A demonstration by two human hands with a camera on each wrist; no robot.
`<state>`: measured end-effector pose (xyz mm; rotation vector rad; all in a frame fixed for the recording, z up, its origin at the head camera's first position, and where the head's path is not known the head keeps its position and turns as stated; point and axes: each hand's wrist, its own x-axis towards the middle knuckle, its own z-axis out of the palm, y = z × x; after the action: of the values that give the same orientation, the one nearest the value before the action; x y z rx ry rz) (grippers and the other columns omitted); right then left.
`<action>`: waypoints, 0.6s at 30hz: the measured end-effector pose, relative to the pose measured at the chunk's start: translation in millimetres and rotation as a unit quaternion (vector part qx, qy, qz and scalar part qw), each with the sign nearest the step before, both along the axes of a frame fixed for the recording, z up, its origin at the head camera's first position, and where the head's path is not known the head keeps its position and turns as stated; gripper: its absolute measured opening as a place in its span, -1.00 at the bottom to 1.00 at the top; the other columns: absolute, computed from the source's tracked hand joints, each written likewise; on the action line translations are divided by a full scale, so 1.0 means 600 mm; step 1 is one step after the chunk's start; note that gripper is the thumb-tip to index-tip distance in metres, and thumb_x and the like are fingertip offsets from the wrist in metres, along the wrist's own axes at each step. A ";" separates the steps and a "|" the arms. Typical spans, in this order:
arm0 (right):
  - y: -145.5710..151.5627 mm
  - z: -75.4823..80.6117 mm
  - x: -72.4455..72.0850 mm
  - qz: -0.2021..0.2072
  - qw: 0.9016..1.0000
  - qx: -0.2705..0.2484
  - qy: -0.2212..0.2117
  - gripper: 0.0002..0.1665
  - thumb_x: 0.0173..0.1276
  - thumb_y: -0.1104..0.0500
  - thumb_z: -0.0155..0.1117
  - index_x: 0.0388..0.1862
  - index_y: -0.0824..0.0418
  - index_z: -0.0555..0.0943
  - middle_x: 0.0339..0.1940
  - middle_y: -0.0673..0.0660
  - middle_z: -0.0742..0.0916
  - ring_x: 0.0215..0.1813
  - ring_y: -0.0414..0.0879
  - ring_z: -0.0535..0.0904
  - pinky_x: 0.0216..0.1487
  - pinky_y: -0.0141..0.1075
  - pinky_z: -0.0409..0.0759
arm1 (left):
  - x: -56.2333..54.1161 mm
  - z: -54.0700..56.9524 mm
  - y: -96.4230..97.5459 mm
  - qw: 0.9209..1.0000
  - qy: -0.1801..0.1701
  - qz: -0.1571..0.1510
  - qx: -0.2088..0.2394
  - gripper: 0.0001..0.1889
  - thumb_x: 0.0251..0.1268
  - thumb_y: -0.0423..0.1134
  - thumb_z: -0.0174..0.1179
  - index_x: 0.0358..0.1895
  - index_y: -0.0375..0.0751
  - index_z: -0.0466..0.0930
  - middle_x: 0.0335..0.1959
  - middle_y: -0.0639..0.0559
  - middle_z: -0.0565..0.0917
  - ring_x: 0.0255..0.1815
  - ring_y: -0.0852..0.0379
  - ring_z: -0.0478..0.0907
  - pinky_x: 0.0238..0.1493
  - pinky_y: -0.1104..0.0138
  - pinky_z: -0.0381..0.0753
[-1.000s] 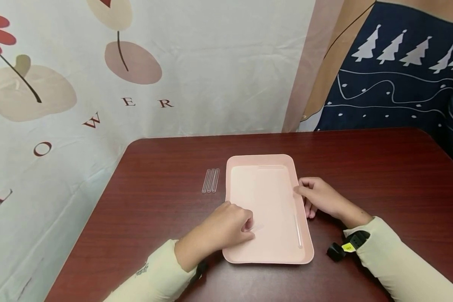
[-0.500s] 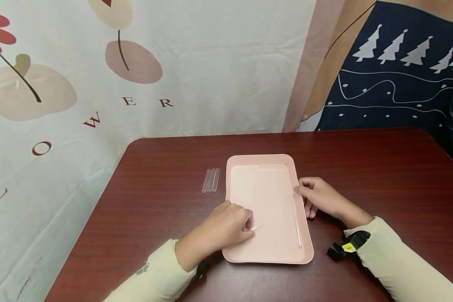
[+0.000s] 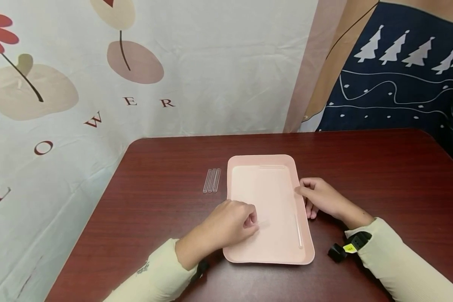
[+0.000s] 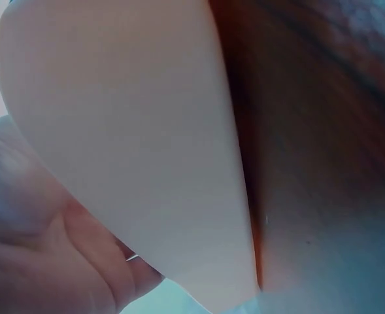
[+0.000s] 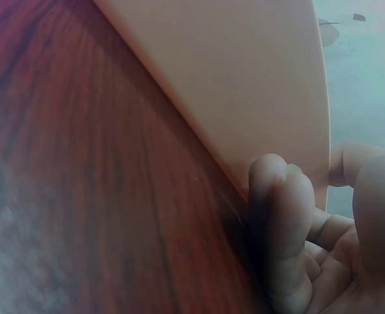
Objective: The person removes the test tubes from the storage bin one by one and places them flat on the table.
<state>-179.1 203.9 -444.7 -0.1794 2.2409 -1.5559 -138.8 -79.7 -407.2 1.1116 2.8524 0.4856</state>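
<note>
A pink rectangular tray [image 3: 272, 197] lies on the table. Above its near left part, my left hand [image 3: 234, 224] pinches a thin transparent tube [image 3: 263, 224] between thumb and curled fingers; only a blurred end of the tube shows. My right hand [image 3: 321, 197] grips the tray's right rim, thumb on top and fingers against the outer wall, as the right wrist view shows with the curled fingers [image 5: 293, 216]. Inside the tray, one clear tube [image 3: 299, 231] lies along the right side and another clear tube [image 3: 272, 167] along the far side.
Left of the tray, 3 clear tubes [image 3: 212, 180] lie side by side on the dark red wooden table [image 3: 166, 167]. A patterned cloth [image 3: 219, 75] hangs behind the table. To the back right is a navy cloth with white trees [image 3: 392, 84].
My left hand has shifted slightly right and away from me over the tray, with the tube in its fingers. The right hand keeps its hold on the rim.
</note>
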 end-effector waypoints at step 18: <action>0.000 0.003 0.001 0.002 1.000 -0.002 0.001 -0.66 0.51 0.15 0.04 -0.37 0.41 0.41 -0.74 0.16 0.61 -0.76 -0.12 0.53 -0.68 -0.20 0.57 | -0.012 0.033 -0.013 0.995 -0.033 0.049 0.086 -0.87 0.21 -0.08 0.37 -0.38 0.03 0.62 -0.53 0.31 0.63 -0.55 0.42 0.46 -0.38 0.46 0.45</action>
<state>-178.4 203.7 -443.0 -0.1866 2.2367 -1.5595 -145.9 -87.3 -387.2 0.9602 2.8625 0.7727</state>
